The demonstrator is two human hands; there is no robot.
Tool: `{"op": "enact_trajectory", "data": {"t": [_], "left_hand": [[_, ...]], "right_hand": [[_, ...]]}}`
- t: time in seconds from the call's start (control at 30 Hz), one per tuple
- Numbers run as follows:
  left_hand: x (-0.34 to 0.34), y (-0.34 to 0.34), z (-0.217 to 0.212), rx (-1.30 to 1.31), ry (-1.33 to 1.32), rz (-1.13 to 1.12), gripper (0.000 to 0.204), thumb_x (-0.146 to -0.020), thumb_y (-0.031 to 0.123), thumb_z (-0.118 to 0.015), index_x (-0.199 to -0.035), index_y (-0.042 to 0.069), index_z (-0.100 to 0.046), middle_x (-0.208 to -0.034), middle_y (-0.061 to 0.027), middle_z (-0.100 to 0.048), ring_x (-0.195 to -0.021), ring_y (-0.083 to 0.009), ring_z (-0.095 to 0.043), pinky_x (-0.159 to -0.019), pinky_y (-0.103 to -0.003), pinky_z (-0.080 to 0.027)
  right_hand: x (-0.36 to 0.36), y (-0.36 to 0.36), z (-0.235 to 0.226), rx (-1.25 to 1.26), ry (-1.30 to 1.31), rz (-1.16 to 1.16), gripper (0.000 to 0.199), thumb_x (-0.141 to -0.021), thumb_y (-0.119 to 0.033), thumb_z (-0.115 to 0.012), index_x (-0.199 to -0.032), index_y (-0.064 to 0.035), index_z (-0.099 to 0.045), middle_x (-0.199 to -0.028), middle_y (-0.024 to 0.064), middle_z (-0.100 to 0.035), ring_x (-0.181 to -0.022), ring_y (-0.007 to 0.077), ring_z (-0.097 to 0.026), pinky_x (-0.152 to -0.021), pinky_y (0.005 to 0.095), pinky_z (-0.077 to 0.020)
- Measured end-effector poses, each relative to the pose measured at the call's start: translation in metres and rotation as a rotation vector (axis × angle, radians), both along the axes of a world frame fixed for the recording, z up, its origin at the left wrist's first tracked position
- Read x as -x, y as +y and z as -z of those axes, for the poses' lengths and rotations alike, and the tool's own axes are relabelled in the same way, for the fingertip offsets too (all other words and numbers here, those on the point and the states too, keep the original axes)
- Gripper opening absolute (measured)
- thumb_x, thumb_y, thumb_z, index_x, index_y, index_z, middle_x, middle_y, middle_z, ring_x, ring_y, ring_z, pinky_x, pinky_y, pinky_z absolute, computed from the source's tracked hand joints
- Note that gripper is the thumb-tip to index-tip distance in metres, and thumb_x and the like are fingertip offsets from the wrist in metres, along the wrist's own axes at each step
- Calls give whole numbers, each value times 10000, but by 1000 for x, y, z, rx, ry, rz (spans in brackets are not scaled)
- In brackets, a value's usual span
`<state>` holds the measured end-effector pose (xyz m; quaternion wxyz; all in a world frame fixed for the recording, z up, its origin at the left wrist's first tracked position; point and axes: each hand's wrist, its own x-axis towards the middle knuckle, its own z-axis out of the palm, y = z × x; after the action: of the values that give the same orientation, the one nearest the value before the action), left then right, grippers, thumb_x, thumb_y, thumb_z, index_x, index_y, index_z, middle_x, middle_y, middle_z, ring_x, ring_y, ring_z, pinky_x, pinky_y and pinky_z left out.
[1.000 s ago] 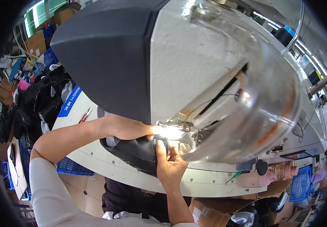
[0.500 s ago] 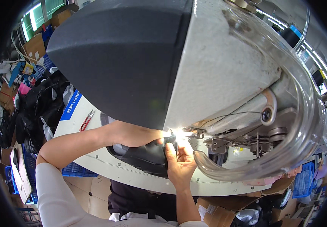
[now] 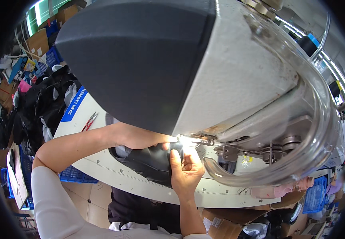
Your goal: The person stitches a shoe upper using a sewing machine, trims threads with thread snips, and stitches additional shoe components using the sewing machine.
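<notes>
A black leather-like piece (image 3: pixel 148 163) with a grey part at its left end lies on the white sewing table (image 3: pixel 108 169), below the sewing machine's head (image 3: pixel 136 67). My left hand (image 3: pixel 146 137) reaches in from the left and grips the piece's upper edge; the machine head hides part of its fingers. With thumb and bent fingers, my right hand (image 3: pixel 187 169) pinches the right end of the same piece. Right above both hands, a bright lamp glares beside the needle area (image 3: pixel 186 141), so the stitching spot is washed out.
Red-handled thread snips (image 3: pixel 89 121) lie on the table at the left. A clear curved guard (image 3: pixel 236 179) bulges from the machine at the right. Black pieces (image 3: pixel 33 115) are heaped at the far left. Blue crates (image 3: pixel 76 175) and a cardboard box (image 3: pixel 224 229) stand below table level.
The view has shifted slightly. My right hand and the piece's right end sit a little further left and higher against the machine. Both hands keep their hold.
</notes>
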<state>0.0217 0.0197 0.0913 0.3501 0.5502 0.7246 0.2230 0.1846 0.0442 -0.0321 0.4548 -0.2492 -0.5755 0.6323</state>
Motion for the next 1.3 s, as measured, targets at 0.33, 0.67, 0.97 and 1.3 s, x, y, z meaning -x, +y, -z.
{"op": "enact_trajectory", "data": {"t": [0.33,0.67,0.97,1.3], "left_hand": [[10,-1,10,-31,-62,42,236,-868,204,-597,-694,75,-689,-586,8,-593,-527,-87,-515,-490,-277,-402],[21,-2,0,-270,-89,178,116,-825,125,-634,-777,60,-718,-650,-23,-618,-598,-132,-564,-575,-281,-438],[20,17,-9,-608,151,35,44,-786,68,-667,-806,48,-700,-719,-49,-632,-656,-177,-585,-616,-297,-455],[20,17,-23,-919,463,-155,104,-742,5,-704,-839,34,-680,-795,-78,-648,-721,-226,-608,-661,-315,-473]], "right_hand": [[0,-1,1,-36,-4,60,46,-912,0,-659,-950,-7,-634,-802,-42,-609,-652,-19,-457,-552,145,-316],[14,2,-12,-117,-68,182,108,-881,-6,-699,-986,12,-679,-729,-75,-575,-579,-33,-384,-500,154,-249],[18,0,-10,-174,-165,313,167,-858,-36,-739,-1009,22,-699,-702,-91,-548,-562,-22,-302,-498,161,-210],[1,-10,4,-107,-198,187,142,-903,-111,-700,-904,13,-632,-700,-63,-533,-618,6,-382,-544,187,-296]]}}
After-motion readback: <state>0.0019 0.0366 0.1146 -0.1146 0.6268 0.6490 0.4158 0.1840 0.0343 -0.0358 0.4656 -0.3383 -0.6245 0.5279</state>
